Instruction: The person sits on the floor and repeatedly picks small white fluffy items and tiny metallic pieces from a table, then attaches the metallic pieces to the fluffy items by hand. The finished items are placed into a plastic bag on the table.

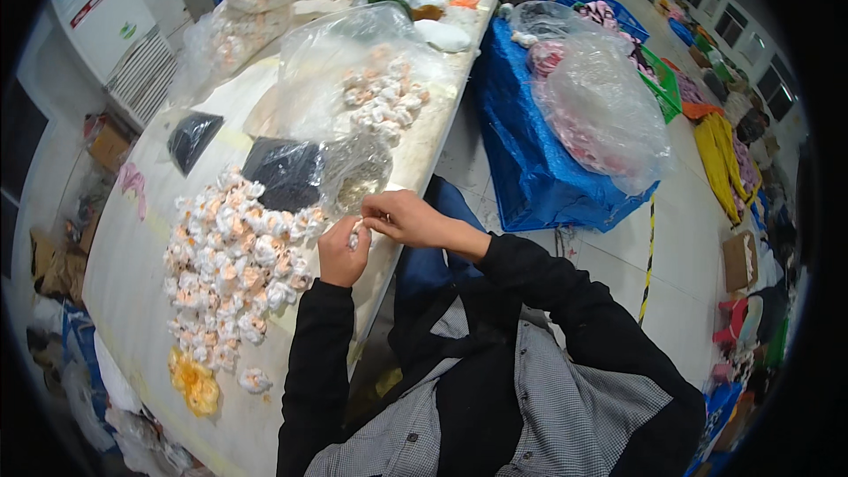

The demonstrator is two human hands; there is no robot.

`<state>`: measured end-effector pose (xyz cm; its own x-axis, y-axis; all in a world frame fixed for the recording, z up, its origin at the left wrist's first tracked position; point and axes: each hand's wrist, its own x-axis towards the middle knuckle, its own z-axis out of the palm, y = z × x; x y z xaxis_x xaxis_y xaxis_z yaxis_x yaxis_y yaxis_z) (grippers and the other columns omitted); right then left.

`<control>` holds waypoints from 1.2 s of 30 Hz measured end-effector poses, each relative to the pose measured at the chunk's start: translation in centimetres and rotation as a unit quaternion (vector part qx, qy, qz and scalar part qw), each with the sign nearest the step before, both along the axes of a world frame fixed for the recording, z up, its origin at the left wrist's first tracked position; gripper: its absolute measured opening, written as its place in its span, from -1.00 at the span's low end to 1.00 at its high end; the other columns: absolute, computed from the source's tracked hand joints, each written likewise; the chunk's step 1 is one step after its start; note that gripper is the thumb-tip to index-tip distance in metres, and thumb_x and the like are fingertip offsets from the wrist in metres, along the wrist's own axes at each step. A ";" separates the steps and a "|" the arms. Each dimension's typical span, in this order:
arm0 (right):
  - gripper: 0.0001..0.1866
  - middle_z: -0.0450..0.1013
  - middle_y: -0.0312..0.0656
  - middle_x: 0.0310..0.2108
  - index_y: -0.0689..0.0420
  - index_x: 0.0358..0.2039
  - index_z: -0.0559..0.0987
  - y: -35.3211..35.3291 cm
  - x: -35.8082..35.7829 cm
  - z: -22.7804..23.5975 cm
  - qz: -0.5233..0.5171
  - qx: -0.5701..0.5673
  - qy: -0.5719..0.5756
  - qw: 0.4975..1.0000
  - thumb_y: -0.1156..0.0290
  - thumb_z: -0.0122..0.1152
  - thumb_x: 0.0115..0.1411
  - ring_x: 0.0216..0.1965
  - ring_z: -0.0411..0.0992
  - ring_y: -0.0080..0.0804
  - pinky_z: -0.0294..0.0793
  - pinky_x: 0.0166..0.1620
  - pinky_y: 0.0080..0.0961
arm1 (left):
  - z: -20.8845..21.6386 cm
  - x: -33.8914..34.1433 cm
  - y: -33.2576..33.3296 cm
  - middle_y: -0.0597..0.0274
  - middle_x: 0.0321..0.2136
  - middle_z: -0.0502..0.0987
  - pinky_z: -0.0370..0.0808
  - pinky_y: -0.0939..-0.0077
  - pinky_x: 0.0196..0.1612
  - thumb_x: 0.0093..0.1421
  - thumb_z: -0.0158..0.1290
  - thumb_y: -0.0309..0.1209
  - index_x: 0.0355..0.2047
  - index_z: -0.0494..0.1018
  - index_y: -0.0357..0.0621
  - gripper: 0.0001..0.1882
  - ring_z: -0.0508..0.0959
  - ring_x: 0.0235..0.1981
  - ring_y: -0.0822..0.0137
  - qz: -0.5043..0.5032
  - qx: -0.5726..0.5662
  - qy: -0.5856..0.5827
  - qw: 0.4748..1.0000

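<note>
A small white piece (355, 237) looks unfinished, pinched by the left hand (340, 256) and right hand (408, 217) over the counter (141, 318)'s right edge, while whether the heap (221, 269) leftward is done, I cannot tell.

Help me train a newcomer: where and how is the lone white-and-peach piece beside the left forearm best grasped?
Likely best pinched across its middle from above: the lone piece is small, rounded and lumpy, and lies on the table apart from the pile, so its sides look free.
</note>
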<state>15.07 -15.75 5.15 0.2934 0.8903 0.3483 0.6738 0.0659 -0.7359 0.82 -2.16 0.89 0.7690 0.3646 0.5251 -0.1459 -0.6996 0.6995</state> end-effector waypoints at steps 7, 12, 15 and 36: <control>-0.82 0.51 -0.14 -0.37 0.07 -0.19 0.60 2.1 0.5 1.6 0.035 0.021 -0.082 0.996 0.25 0.23 0.34 -0.28 0.55 -0.07 0.51 -0.25 -0.20 | 2.1 -0.8 1.9 0.00 -0.40 0.62 0.56 0.20 -0.32 0.20 0.14 -0.48 -0.27 0.58 -0.23 -0.89 0.63 -0.40 -0.03 0.050 0.038 -0.024 0.998; -0.73 0.52 -0.07 -0.09 -0.04 -0.05 0.66 6.8 8.3 1.1 -0.088 -0.029 -0.161 0.983 0.15 0.20 0.34 -0.04 0.50 -0.02 0.55 -0.03 -0.10 | 5.7 -3.7 8.3 0.00 -0.02 0.61 0.42 0.04 0.17 0.20 0.13 -0.45 -0.11 0.63 -0.14 -0.75 0.55 0.06 -0.05 0.364 0.206 0.015 0.908; -0.61 0.51 -0.06 0.00 -0.11 0.11 0.64 12.1 15.3 -0.7 -0.126 -0.063 -0.280 0.950 0.25 0.21 0.26 0.08 0.43 0.01 0.44 0.10 -0.06 | 4.0 -4.8 10.6 -0.05 0.37 0.26 0.12 -0.11 0.39 0.17 0.13 -0.43 0.25 0.44 -0.05 -0.42 0.20 0.39 -0.16 0.464 0.264 0.174 0.828; -0.72 0.55 -0.18 0.02 0.25 0.06 0.66 6.5 8.9 0.2 0.117 0.057 0.421 0.897 0.41 0.18 0.44 -0.03 0.53 -0.45 0.54 0.04 -0.45 | 7.6 0.3 4.1 -0.08 0.21 0.39 0.49 0.54 -0.18 0.29 0.13 -0.30 0.29 0.35 -0.25 -0.41 0.52 -0.20 0.38 0.137 -0.224 -0.049 0.964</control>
